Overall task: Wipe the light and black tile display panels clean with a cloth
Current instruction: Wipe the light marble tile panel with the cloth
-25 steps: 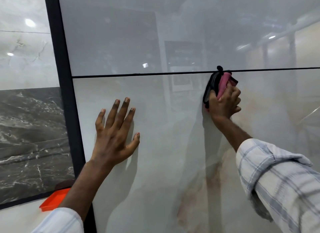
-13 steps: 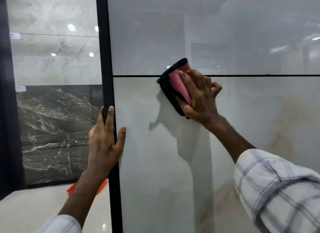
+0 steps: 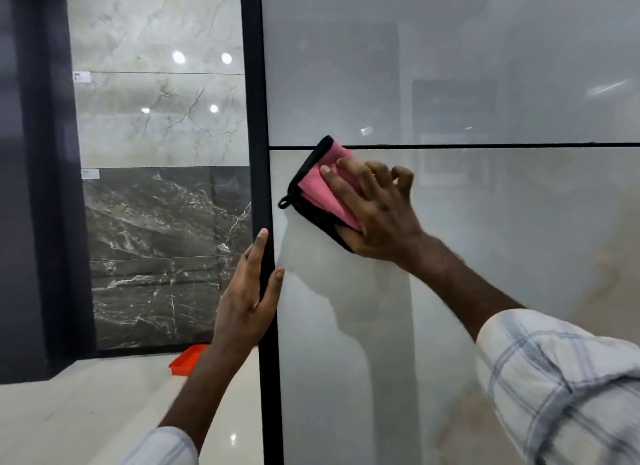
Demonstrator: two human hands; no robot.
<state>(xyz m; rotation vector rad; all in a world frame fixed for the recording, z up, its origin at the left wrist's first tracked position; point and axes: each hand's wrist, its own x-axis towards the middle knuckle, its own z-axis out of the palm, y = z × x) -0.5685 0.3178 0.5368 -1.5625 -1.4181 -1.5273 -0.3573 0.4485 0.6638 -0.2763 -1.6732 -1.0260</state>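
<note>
Dark wall (image 3: 34, 187) fills the far left of the frame. Next to it stands a display at the back: pale veined marble tiles (image 3: 156, 118) in the upper left with ceiling lights mirrored in them, and the black tile panel (image 3: 156, 239) with white veining below. A small label sits at the left edge of each. At the foot of that display an orange tray (image 3: 185, 359) lies on the glossy pale floor (image 3: 86, 412), partly hidden by the person's left forearm.

A tall black frame (image 3: 258, 118) runs from top to bottom just left of centre. The left hand (image 3: 242, 308) clasps its edge at mid height, fingers reaching up along its far side and the thumb laid on the near face, so the frame is pinched between them.

Right of the frame comes the big light tile panel (image 3: 381, 360), glossy and full of reflections, split by a thin black seam (image 3: 485, 145). Just below that seam, close to the frame, the pink cloth (image 3: 318, 187) with black edging lies flat against the panel. The right hand (image 3: 377, 211) presses it there with the fingers bent over it and its lower corner tucked beneath the palm; the thumb is out of sight. A checked sleeve (image 3: 561, 388) fills the lower right corner.
</note>
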